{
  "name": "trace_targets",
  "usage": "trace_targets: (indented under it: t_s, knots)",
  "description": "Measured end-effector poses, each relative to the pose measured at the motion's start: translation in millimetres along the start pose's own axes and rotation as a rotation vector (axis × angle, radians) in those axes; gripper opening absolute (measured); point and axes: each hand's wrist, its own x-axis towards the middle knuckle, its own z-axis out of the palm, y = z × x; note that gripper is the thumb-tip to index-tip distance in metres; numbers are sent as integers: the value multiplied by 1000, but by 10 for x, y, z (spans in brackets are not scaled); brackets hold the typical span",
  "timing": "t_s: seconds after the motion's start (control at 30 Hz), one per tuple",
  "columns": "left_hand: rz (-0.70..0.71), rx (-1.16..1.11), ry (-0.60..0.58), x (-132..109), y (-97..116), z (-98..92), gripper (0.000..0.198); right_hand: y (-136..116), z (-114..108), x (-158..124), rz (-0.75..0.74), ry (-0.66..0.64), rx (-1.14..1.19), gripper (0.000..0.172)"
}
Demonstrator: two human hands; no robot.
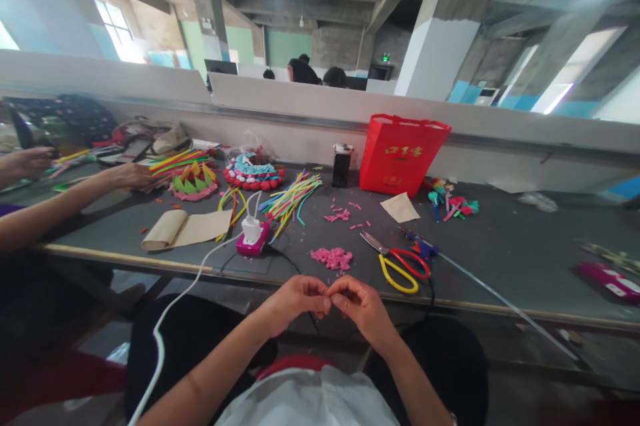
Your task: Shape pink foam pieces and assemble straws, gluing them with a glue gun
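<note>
My left hand (305, 296) and my right hand (354, 299) meet fingertip to fingertip just off the table's front edge, over my lap. Both are closed in a pinch; whatever sits between the fingers is hidden or too small to make out. Just beyond them lies a heap of short pink pieces (332, 258), with more pink bits (339, 215) scattered farther back. Right of the heap rest scissors (397, 266) with one red and one yellow handle. A blue glue gun (423, 246) with a long clear glue stick (500, 299) lies beside them.
A purple power strip (253, 239) with a white plug and cable stands at left. Behind it are colourful pipe cleaners (295, 199), a brown paper roll (170, 229) and a beaded ring (255, 173). A red bag (403, 156) stands at the back. A co-worker's hands (130, 176) work at far left.
</note>
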Motion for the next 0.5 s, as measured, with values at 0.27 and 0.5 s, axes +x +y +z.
trace_targets:
  t_s: [0.27, 0.5]
  knots:
    - [111, 304, 186, 95, -142, -58, 18, 222, -48, 109, 36, 257, 131, 20]
    - [405, 817, 494, 400, -182, -297, 13, 339, -374, 558, 65, 400, 121, 29]
